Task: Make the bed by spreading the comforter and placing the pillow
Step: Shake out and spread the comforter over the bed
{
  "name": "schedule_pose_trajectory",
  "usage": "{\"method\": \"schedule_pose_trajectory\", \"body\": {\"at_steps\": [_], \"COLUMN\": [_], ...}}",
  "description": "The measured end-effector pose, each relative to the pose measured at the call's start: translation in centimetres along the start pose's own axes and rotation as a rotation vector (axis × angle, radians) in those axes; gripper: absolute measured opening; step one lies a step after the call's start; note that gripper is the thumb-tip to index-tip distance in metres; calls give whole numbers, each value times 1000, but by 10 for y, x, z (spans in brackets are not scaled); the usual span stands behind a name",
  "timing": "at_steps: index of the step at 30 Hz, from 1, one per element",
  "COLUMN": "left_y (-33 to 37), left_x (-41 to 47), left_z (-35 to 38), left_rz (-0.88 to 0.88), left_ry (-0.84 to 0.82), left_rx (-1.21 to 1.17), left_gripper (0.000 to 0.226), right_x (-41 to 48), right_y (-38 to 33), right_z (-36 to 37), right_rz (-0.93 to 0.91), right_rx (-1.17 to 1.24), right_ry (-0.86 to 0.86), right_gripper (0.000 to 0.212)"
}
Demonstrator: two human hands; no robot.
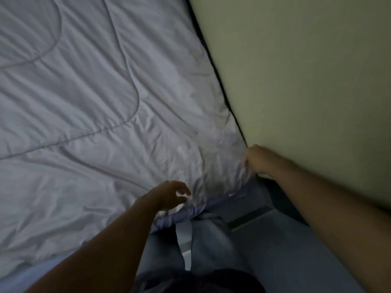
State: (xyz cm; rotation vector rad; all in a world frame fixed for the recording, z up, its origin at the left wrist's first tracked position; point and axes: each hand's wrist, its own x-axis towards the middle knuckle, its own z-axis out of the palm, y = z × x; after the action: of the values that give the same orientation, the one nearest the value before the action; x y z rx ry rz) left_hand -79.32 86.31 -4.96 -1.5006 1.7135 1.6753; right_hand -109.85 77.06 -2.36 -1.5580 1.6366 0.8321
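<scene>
The white comforter (88, 98) lies spread across the bed, wrinkled and quilted. At its near edge the left hand (169, 194) hovers just over the fabric, fingers loosely spread, holding nothing. At the comforter's near right corner the right hand (257, 158), blurred, curls its fingers round bunched fabric, right beside the wall (306, 70).

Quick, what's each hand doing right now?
Left hand: open, fingers spread over the comforter edge.
Right hand: grips the comforter's corner by the wall.
</scene>
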Motion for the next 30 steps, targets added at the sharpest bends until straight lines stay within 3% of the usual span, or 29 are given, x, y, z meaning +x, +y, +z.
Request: {"method": "schedule_pose_trajectory", "body": {"at_steps": [3, 7, 9, 12, 15, 18, 24, 28, 30], "left_y": [-1, -15, -24, -41, -61, -73, -78, -71, -63], "left_x": [3, 11, 17, 32, 52, 69, 80, 70, 73], "left_z": [-11, -26, -30, -29, -18, 1, 25, 41, 48], "left_rz": [-18, 36, 80, 133, 138, 117, 131, 251, 352], "left_ry": [84, 137, 216, 283, 212, 206, 358, 461, 543], "left_rx": [41, 150, 220, 306, 433, 558, 640, 656, 698], "left_gripper": [25, 32, 41, 70, 101, 116, 119, 117, 102], "right_x": [-14, -12, 0, 22, 39, 56, 67, 66, 70], "right_y": [-4, -19, -24, -30, -38, -43, -41, -38, -38], "right_z": [23, 59, 84, 124, 159, 180, 189, 178, 175], "right_rz": [56, 134, 235, 474, 707, 786, 762, 877, 946], "right_rx": [170, 435, 584, 788, 998, 1184, 1277, 1598, 1729], "right_ry": [142, 294, 361, 463, 486, 573, 807, 748, 660], "right_gripper": [45, 43, 53, 68, 77, 79, 65, 80, 80]}}
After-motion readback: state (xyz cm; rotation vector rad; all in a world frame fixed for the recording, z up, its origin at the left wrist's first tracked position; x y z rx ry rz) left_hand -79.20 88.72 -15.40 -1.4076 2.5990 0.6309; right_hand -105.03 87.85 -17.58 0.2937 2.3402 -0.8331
